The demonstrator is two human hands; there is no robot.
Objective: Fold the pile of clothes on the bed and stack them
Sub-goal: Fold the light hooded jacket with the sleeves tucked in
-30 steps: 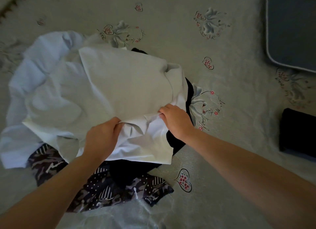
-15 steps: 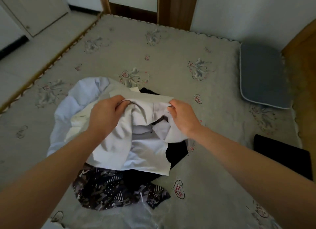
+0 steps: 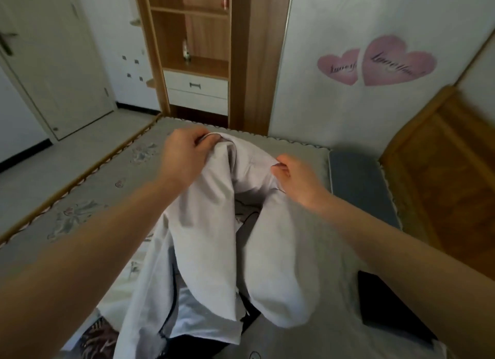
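Both hands pinch the same white shirt (image 3: pixel 211 240) by its upper edge. The left hand (image 3: pixel 184 155), at about 11 o'clock from the middle of the view, has its fingers curled round a bunched fold near what looks like the collar. The right hand (image 3: pixel 297 179), at about 1 o'clock, nips the cloth between thumb and fingertips. The shirt hangs down from the two grips toward 6 o'clock, lifted off the bed (image 3: pixel 88 198), with its lower hem trailing over the rest of the pile.

That pile sits under the hanging cloth at 6 to 7 o'clock: a camouflage-patterned garment (image 3: pixel 99 334) peeks out at 7 o'clock, and something dark lies beneath the hem. A dark folded item (image 3: pixel 388 299) rests on the bed at 4 o'clock, well apart from the pile, and is probably the start of the stack. A grey pillow (image 3: pixel 356 181) lies at 2 o'clock.

As I read it, the shirt is being shaken out before it is laid flat. The risks: the two grips sit unevenly, so the shirt may land twisted; the trailing hem could drag a garment out of the pile; and the right hand's light pinch could slip if the cloth is shaken hard.
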